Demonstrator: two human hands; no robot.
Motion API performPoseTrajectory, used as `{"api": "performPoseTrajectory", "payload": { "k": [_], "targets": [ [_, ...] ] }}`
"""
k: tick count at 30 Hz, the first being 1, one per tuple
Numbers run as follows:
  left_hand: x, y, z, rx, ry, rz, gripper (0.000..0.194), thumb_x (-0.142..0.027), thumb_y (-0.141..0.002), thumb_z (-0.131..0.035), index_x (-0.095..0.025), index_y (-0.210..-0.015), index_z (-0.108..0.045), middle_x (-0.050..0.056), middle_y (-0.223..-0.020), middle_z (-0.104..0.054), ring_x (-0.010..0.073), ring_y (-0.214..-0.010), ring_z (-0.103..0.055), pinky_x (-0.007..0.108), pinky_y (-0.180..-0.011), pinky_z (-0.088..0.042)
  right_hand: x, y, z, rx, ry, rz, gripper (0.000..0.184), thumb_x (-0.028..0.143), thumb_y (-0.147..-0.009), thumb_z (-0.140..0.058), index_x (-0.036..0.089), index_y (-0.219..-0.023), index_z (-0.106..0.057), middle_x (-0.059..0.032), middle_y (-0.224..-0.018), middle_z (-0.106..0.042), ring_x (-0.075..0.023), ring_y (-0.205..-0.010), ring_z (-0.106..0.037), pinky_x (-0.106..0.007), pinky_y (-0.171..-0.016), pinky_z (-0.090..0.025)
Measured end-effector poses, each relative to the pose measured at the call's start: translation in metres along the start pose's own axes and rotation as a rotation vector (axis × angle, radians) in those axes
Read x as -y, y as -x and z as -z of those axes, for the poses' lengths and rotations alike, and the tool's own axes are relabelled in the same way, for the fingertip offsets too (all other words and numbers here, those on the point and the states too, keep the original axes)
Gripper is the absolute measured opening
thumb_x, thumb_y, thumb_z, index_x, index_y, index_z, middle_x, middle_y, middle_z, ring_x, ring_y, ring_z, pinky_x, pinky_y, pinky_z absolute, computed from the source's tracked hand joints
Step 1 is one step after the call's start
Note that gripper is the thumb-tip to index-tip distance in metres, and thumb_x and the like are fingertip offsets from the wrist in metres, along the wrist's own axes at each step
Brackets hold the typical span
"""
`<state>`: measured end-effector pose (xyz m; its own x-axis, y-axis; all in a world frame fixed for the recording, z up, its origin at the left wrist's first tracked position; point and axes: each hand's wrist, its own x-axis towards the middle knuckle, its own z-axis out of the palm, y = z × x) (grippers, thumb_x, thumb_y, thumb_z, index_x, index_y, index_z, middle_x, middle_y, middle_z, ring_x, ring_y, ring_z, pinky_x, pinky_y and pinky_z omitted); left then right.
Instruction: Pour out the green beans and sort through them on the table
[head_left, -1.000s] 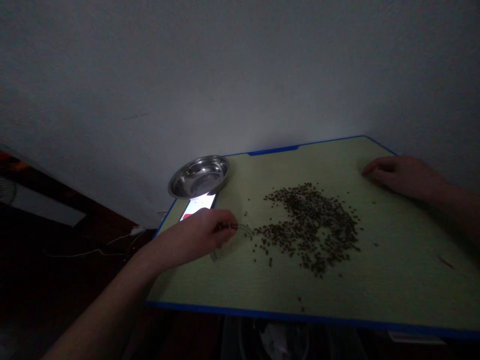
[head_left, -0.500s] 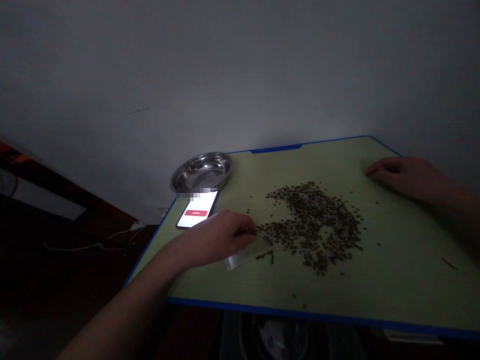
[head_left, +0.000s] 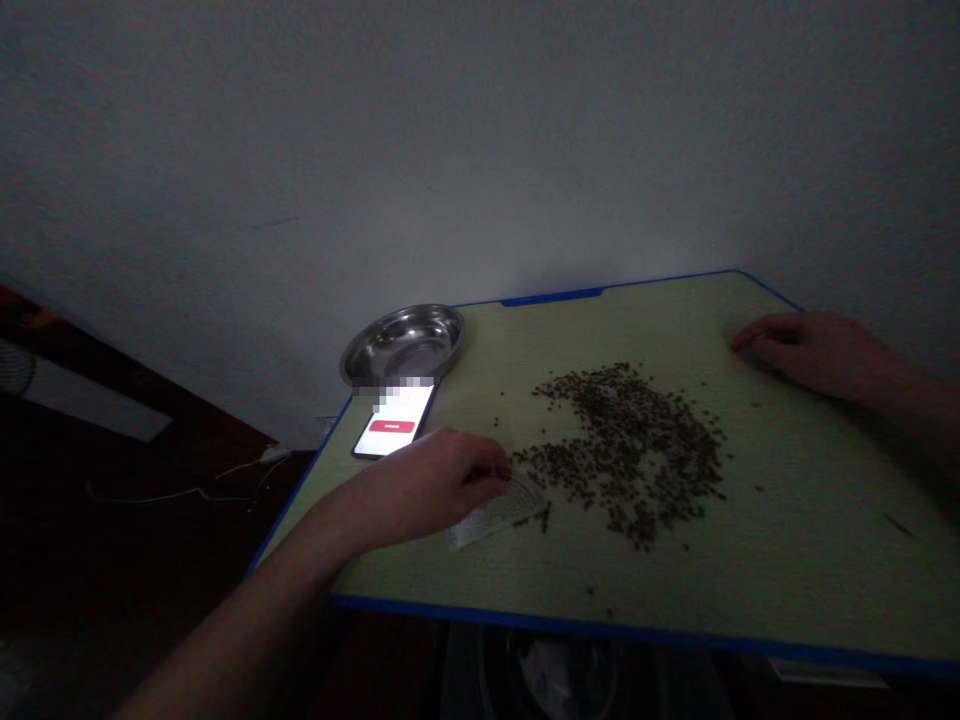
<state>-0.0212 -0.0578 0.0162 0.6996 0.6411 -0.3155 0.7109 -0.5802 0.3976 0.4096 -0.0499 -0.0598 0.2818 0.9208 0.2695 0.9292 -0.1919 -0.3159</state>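
My left hand (head_left: 469,475) is over the left part of the table, its fingers closed in a pinch at the upper edge of a small see-through mesh bag (head_left: 487,518). The bag lies nearly flat, and part of it is hidden under the hand. Just right of the bag, small dark brown grains, like seeds or peppercorns (head_left: 637,435), are spread in a loose, curved heap. On the far right my right hand (head_left: 806,350) rests on the table, fingers curled together, apart from the grains. Nothing shows in its fingers.
A steel bowl (head_left: 405,345) stands at the back left corner. In front of it lies a phone (head_left: 390,425) with its screen lit. The pale green table (head_left: 810,560) has a blue rim and meets a grey wall (head_left: 480,150). A white cable (head_left: 172,495) is at lower left.
My left hand has shifted slightly down, and the mesh bag now lies flatter, with more of its surface showing. My right hand and the heap look the same.
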Motion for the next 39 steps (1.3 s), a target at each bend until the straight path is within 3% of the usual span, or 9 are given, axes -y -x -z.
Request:
{"api": "performPoseTrajectory", "payload": {
  "k": [6,26,39],
  "targets": [
    [-0.006,0.002,-0.001,0.0,-0.012,-0.005,0.019,-0.029,-0.087,-0.048,-0.022,-0.091,-0.066,-0.001,-0.077,-0.067,0.0105,-0.063,-0.057,0.023,-0.055,-0.033,0.001,0.0,0.002,0.125,-0.052,-0.103,0.034,0.04,-0.068,-0.047,0.022,-0.086,-0.069,-0.0054,-0.078,-0.069,-0.0239,-0.07,-0.063,-0.035,-0.063,-0.046],
    [-0.044,-0.017,-0.014,0.118,-0.07,-0.214,0.019,-0.022,-0.088,-0.048,-0.021,-0.093,-0.067,0.002,-0.087,-0.069,0.0134,-0.075,-0.061,0.024,-0.064,-0.04,0.008,0.002,0.007,0.162,-0.05,-0.151,0.031,0.038,-0.069,-0.047,0.022,-0.086,-0.068,-0.0058,-0.078,-0.067,-0.0242,-0.072,-0.06,-0.036,-0.068,-0.044],
    [-0.055,-0.003,-0.018,0.149,-0.052,-0.292,0.015,-0.018,-0.088,-0.05,-0.02,-0.089,-0.065,0.0,-0.084,-0.069,0.012,-0.075,-0.062,0.022,-0.064,-0.041,-0.004,-0.002,0.001,0.13,-0.033,-0.12,0.033,0.041,-0.069,-0.049,0.024,-0.088,-0.069,-0.0043,-0.079,-0.069,-0.0246,-0.073,-0.062,-0.036,-0.065,-0.045]
  ]
}}
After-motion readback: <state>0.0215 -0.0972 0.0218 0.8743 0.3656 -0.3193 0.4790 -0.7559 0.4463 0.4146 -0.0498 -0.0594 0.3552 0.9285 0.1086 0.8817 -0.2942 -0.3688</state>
